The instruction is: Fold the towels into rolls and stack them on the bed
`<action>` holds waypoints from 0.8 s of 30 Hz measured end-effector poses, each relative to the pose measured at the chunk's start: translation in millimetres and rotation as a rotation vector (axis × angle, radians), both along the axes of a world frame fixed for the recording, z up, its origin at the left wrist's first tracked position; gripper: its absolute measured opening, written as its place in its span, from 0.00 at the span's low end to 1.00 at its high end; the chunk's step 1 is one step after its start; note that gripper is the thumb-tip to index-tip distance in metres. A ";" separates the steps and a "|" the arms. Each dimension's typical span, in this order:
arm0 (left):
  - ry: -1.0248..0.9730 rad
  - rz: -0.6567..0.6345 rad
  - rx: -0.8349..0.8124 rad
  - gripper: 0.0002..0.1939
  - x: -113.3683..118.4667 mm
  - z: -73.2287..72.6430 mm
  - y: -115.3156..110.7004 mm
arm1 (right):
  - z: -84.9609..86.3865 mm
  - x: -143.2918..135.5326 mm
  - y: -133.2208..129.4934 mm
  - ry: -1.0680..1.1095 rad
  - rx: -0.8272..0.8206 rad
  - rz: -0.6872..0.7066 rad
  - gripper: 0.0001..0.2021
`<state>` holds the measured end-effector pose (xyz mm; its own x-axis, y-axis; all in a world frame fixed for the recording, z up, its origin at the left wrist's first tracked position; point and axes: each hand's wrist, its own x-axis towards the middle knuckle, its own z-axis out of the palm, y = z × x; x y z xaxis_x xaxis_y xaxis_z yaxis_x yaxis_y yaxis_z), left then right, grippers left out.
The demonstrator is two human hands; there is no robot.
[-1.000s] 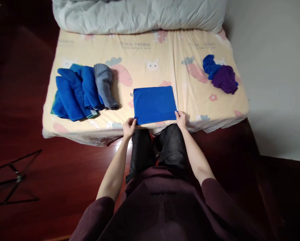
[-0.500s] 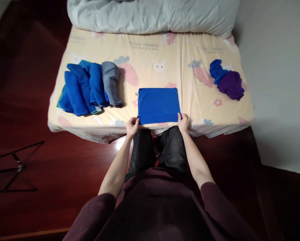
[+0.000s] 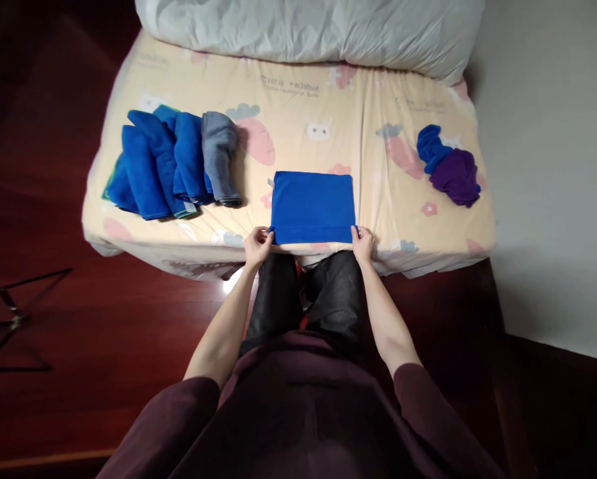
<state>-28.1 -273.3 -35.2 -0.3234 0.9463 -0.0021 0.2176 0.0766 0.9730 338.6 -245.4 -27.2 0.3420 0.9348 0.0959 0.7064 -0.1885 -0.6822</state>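
Note:
A blue towel (image 3: 312, 203) lies flat on the bed in front of me, with a narrow strip folded over along its near edge. My left hand (image 3: 259, 246) pinches the near left corner of that strip. At the near right corner, the fingers of my right hand (image 3: 363, 244) are closed on the cloth. A small pale tag (image 3: 270, 182) sticks out from the towel's left side. To the left lie several rolled blue towels (image 3: 146, 173) and one rolled grey towel (image 3: 219, 159), side by side.
Crumpled blue cloth (image 3: 431, 148) and purple cloth (image 3: 456, 178) lie at the bed's right. A grey-white quilt (image 3: 308, 33) runs along the back of the patterned sheet (image 3: 318, 150). Black stand legs (image 3: 14, 319) rest on the floor at left; a wall (image 3: 552, 166) borders the right.
The view has shifted a little. Both hands keep their hold on the near corners, and the towel looks nearly the same.

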 end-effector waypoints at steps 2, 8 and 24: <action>-0.028 -0.010 0.009 0.20 -0.8 0.2 0.1 | -0.8 0.5 0.1 0.020 0.012 0.003 0.24; -0.043 -0.027 -0.011 0.22 -2.0 4.2 3.2 | 1.9 0.5 2.0 0.080 -0.010 0.005 0.24; 0.638 -0.507 0.116 0.38 33.2 25.5 -19.0 | 42.4 -12.3 -37.2 -0.263 -0.009 0.666 0.28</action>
